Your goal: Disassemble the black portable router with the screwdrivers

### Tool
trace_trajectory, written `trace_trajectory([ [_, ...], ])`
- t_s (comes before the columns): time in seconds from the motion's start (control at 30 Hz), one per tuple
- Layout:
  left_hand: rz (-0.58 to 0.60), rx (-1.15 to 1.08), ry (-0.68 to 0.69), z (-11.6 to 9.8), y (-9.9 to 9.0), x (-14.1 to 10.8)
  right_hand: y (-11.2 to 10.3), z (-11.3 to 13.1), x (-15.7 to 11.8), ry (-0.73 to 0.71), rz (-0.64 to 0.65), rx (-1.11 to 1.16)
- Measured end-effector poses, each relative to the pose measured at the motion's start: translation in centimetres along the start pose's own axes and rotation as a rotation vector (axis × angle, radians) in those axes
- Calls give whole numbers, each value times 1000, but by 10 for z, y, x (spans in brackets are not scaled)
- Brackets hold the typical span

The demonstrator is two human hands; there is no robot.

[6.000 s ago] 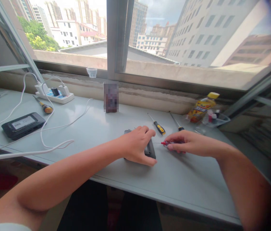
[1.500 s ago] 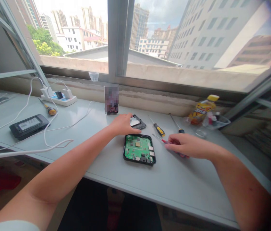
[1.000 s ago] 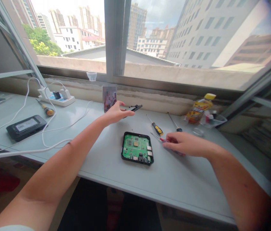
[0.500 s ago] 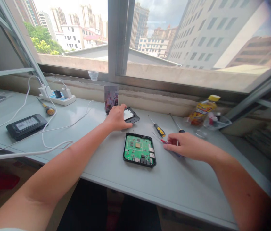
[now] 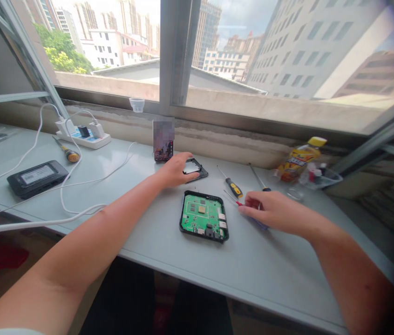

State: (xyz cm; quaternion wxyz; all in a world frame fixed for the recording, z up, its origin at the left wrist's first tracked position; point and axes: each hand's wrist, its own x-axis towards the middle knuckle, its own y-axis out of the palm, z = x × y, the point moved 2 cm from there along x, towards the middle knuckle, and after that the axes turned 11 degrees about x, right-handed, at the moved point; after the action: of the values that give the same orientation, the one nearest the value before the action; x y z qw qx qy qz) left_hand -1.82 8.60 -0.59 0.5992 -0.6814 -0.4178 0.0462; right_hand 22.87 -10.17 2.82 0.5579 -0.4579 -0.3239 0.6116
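Observation:
My left hand reaches to the back of the table, its thumb and fingers closed around the left side of a black plastic cover with a pale plate inside. In front of the cover lies an open black case with a green circuit board, ports along its right and near edges. Right of the case, my right hand rests low with its fingers closed on a thin screwdriver that shows red near its shaft. Most of that screwdriver's handle is hidden under the hand.
Behind my right hand lie a yellow-black screwdriver and another screwdriver. A phone leans against the wall. A bottle and clear tray are at right. Cables, a power strip and a black device occupy the left.
The view has shifted a little. My left hand and the black cover have edged slightly right and nearer. My right hand stays about where it was with the screwdriver.

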Motion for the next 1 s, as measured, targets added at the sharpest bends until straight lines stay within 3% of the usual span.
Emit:
trace_trajectory([
  [0.13,-198,-41,-53,-4,-30,-1,-2,12,-4,-72,-150,108],
  [0.23,24,62,-97,-16,-44,-8,8,29,-7,-111,-61,162],
  [0.37,289,185,-20,-34,-47,-19,24,46,-8,-99,101,150],
  [0.5,476,61,52,-41,-46,-23,30,52,-9,-14,266,332],
  [0.73,968,-206,21,-49,-61,-31,32,56,-18,82,544,490],
  [0.87,1041,-218,16,-50,-62,-31,35,57,-19,96,592,552],
  [1.0,937,-185,6,-45,-59,-30,37,55,-16,104,535,578],
])
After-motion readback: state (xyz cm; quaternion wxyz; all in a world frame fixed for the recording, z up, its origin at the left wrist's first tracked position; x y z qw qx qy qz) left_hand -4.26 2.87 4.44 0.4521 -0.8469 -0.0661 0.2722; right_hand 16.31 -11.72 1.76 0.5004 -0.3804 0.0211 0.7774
